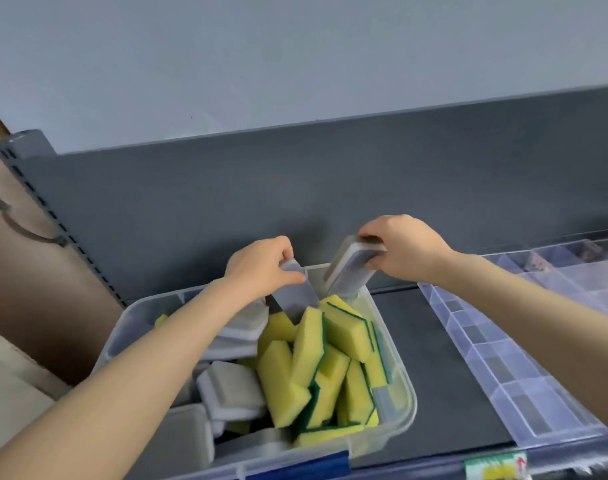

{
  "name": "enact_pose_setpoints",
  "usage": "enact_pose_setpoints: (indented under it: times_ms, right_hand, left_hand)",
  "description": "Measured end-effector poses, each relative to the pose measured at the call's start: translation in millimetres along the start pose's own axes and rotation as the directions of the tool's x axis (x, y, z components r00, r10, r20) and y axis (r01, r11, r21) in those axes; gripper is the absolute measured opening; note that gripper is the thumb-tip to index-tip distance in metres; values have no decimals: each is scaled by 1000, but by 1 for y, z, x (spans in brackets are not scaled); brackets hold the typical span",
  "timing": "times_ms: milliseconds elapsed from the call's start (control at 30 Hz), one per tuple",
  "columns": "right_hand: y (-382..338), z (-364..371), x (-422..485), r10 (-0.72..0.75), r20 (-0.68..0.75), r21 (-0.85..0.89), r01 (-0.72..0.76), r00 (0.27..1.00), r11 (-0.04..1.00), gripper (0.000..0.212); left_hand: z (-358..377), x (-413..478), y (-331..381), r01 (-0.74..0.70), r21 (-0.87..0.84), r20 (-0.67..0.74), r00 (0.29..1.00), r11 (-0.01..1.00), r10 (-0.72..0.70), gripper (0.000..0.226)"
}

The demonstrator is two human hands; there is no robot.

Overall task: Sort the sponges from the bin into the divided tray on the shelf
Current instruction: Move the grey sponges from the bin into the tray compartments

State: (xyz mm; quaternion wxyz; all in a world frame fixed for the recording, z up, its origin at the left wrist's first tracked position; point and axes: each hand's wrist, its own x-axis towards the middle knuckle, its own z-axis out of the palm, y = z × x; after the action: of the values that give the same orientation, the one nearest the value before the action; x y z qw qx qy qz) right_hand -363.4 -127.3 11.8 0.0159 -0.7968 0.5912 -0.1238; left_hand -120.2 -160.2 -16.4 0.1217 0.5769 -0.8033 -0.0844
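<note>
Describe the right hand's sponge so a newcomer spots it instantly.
Find the clear bin on the dark shelf, left of the divided tray. At its far right corner the right hand grips a white-rimmed grey sponge. Unlike the second grey sponge, in the left hand, it is nearer the tray; yellow sponges lie below.

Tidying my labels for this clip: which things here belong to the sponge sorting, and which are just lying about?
Job: clear bin; yellow-green sponges; grey sponge in left hand; second grey sponge in right hand; divided tray.
Lying about: curved bracket on the brown panel; shelf-edge label.
</note>
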Motion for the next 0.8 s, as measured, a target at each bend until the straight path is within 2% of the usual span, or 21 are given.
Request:
enact_pose_setpoints:
  times_ms: [233,333,467,800]
  right_hand:
    - [-3,-8,-22,89,-81,-20,-91,993,996,19]
    - [-3,-15,-29,119,-123,3,-119,985,993,28]
    - [2,-22,-41,164,-164,27,-162,973,986,39]
    - [46,-45,-91,328,-171,-63,-342,929,937,29]
  left_hand:
    - [-28,0,16,-123,-52,-163,980,991,113,31]
    - [-34,1,27,-181,-76,-201,966,980,163,33]
    - [-32,4,44,-234,-84,-207,955,968,213,33]
    - [-14,23,111,-375,-118,-180,919,920,351,37]
